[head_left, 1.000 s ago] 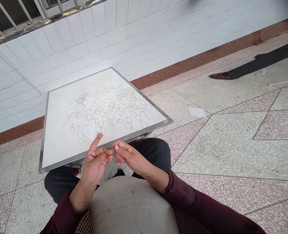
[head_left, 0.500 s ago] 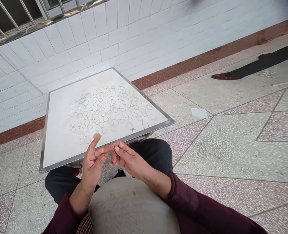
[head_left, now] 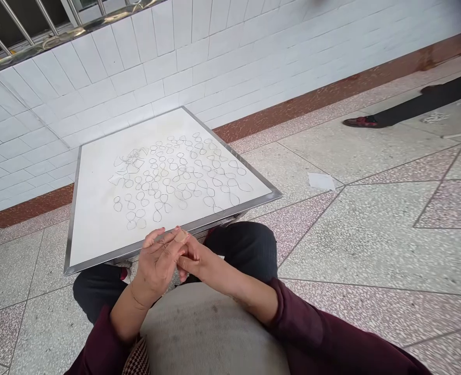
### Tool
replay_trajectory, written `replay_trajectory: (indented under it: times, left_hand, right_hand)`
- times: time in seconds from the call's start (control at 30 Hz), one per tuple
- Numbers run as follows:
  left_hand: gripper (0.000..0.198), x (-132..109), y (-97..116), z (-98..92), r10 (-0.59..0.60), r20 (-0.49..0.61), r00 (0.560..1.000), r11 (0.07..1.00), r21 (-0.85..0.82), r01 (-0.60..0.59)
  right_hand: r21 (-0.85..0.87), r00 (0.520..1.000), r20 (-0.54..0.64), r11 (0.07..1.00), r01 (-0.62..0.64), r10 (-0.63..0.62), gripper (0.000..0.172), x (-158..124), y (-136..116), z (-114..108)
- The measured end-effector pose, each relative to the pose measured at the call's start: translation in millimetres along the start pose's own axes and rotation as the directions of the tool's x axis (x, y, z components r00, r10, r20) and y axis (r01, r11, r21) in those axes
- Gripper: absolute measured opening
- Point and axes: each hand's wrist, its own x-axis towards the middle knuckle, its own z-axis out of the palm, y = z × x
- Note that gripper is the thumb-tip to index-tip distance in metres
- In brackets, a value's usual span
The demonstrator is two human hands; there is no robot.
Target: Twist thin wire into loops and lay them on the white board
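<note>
My left hand [head_left: 158, 263] and my right hand [head_left: 199, 260] touch each other just past the near edge of a white table [head_left: 93, 224] with a metal rim. The fingers of both are bent and pressed together, and whatever lies between them is too small or hidden to name. A tan wrap [head_left: 182, 237] covers a fingertip where the hands meet. Many thin dark loops, mostly figure-eight shapes [head_left: 161, 204], are spread over the tabletop beyond my hands. A tangled bunch of thin strands [head_left: 133, 157] lies at the table's far left part.
A white tiled wall [head_left: 137, 67] stands behind the table, with metal bars at the upper left. My knees [head_left: 246, 245] are under the near edge. On the floor to the right lies a white paper [head_left: 321, 181]; farther off is another person's shoe [head_left: 361, 122].
My left hand's fingers have folded over toward my right hand, and the raised wrapped fingertip has come down to it. The view has shifted slightly.
</note>
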Motion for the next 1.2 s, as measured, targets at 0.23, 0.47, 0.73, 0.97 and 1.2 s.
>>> replay_trajectory:
  times: [0.23,0.47,0.73,0.97,1.2]
  left_hand:
    - [0.055,-2,-2,-5.3,0.074,0.119,0.990,0.983,0.159,-0.092]
    - [0.058,4,1,-12.2,0.030,0.086,0.996,0.985,0.167,-0.044]
    - [0.049,1,-5,-16.0,-0.096,0.045,0.994,0.990,0.108,0.091]
    - [0.054,4,-3,-14.3,-0.073,0.079,0.994,0.979,0.194,0.056]
    - [0.068,5,1,-10.8,0.107,0.069,0.992,0.920,0.372,-0.125]
  right_hand:
    - [-0.264,0.993,-0.095,0.963,0.049,-0.076,0.009,0,-4,-3]
    - [-0.255,0.974,-0.162,0.960,0.114,-0.158,0.013,-3,1,-4]
    - [-0.208,0.958,-0.164,0.957,0.201,-0.237,0.019,-5,-5,-4]
    - [-0.200,0.957,-0.172,0.959,0.199,-0.234,0.019,-5,-13,-7]
    - [-0.028,0.953,-0.197,0.973,0.227,-0.228,0.021,-2,-12,-8]
